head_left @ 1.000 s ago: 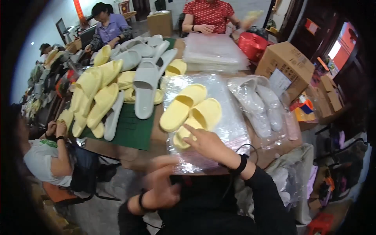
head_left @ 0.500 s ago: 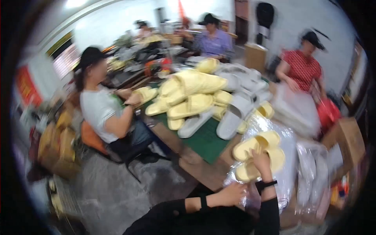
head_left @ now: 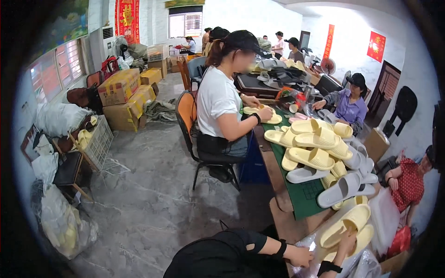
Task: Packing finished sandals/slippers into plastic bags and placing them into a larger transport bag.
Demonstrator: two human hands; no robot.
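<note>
My right hand (head_left: 346, 242) is closed on a pair of yellow slippers (head_left: 345, 225), its fingers by the straps. The two slippers lie side by side above clear plastic wrapping at the lower right. Left of them, my left hand (head_left: 301, 256) has its fingers curled at the edge of a clear plastic bag (head_left: 309, 242). Beyond my hands, a heap of yellow slippers (head_left: 315, 158) and grey slippers (head_left: 340, 190) covers much of a green mat (head_left: 296, 197) on the table.
A co-worker in white (head_left: 222, 95) sits at the table's left side, handling a yellow slipper (head_left: 273, 119). Others sit farther back in purple (head_left: 350, 104) and to the right in red (head_left: 408, 183). Cartons (head_left: 121, 87) and a wire crate (head_left: 95, 143) stand on the left.
My view has swung left, so the table and slippers appear farther right. The yellow pair stays in my right hand, and my left hand remains beside the plastic.
</note>
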